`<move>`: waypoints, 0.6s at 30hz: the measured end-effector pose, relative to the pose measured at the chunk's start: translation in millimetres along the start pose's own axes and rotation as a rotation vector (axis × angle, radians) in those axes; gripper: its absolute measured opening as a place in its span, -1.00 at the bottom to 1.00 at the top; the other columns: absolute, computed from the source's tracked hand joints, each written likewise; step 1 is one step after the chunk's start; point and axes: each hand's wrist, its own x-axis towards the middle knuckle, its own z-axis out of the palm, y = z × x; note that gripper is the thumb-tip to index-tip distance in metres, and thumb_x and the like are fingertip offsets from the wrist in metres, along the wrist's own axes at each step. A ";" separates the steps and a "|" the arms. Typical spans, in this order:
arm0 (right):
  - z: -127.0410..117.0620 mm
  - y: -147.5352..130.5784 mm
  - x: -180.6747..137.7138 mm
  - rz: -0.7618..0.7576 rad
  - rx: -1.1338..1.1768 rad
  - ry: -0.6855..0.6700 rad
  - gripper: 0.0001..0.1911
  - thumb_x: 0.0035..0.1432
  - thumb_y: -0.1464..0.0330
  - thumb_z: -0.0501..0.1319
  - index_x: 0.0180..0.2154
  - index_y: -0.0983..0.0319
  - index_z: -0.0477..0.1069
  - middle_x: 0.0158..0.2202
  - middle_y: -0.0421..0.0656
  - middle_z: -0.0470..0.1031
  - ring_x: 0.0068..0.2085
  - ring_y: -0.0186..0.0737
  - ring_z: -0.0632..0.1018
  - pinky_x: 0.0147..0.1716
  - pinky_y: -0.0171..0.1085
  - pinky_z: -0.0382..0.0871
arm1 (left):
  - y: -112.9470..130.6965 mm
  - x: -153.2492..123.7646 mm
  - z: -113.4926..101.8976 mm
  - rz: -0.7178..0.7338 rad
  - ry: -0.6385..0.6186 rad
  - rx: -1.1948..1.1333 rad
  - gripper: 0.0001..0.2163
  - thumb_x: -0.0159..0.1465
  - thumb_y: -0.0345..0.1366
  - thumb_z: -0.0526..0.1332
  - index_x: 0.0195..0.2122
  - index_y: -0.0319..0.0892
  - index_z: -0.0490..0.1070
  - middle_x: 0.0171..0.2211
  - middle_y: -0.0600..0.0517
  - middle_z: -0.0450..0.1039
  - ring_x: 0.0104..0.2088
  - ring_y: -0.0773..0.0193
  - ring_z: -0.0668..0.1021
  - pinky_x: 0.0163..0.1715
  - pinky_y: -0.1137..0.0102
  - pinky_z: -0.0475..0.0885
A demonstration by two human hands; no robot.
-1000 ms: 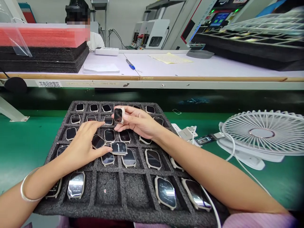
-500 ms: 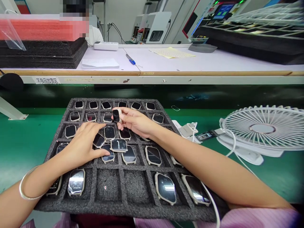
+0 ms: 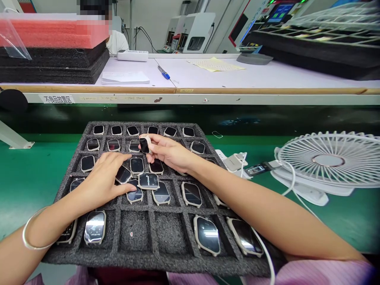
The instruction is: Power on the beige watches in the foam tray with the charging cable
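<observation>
My right hand (image 3: 168,150) grips a small smartwatch (image 3: 144,145) without a strap between thumb and fingers, its dark screen turned toward the left. Below it lies a dark grey foam tray (image 3: 170,254) whose compartments hold many pale-framed watches. My left hand (image 3: 108,176) is open over the tray, with thumb and fingers apart. Between them sits a tilted watch (image 3: 123,174), partly hidden by the hand. The thumb tip lies over another watch (image 3: 135,194). One watch with a lit screen (image 3: 148,181) rests across the divider, overlapping the watch (image 3: 162,193) beneath.
On the right stand a white fan (image 3: 328,160) and several small devices with a white cable (image 3: 293,178). Behind the tray runs a raised shelf (image 3: 204,85) with a blue pen (image 3: 163,73), papers, and foam stacks at both ends. A person sits beyond it.
</observation>
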 end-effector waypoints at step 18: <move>-2.4 1.1 -0.9 -0.035 -0.061 -0.038 -0.55 0.20 0.27 0.38 0.08 0.20 0.35 -0.23 -0.21 0.43 -0.41 -0.36 0.45 -0.35 -0.31 0.36 | -0.7 -0.4 -0.3 0.015 -0.020 0.017 -0.39 0.22 -0.14 0.42 0.23 -0.21 0.29 0.19 -0.19 0.35 0.25 -0.10 0.31 0.27 -0.06 0.26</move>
